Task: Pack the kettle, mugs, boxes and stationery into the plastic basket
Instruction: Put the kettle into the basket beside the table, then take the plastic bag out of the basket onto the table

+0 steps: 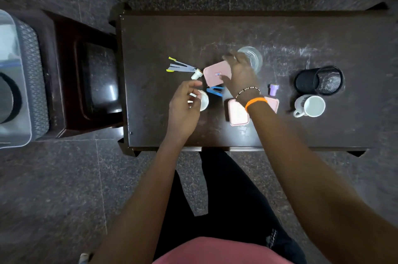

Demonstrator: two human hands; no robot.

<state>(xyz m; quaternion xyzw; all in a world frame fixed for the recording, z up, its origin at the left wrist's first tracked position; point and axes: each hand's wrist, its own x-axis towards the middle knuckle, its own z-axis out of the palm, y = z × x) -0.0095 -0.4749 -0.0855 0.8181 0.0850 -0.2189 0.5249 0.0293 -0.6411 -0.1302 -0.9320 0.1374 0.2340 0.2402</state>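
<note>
My right hand [240, 74] grips a pink box [216, 73] at its right side, lifting it tilted over the dark table [150, 48]. My left hand [185, 106] curls around a white mug [203, 101], holding its handle. A second pink box [237, 113] lies under my right wrist. Another white mug [311, 106] stands at the right, below a black mesh pen holder [319, 80]. A clear glass [252, 56] shows behind my right hand. Staplers, one yellow-tipped [179, 66] and one blue [215, 90], lie near the boxes. The plastic basket [32, 74] sits far left.
A small white bottle [197, 74] lies beside the yellow stapler, and a purple stamp [273, 88] stands right of my wrist. The basket rests on a dark stool [86, 69] left of the table and holds a dark round object. My legs are below the table's near edge.
</note>
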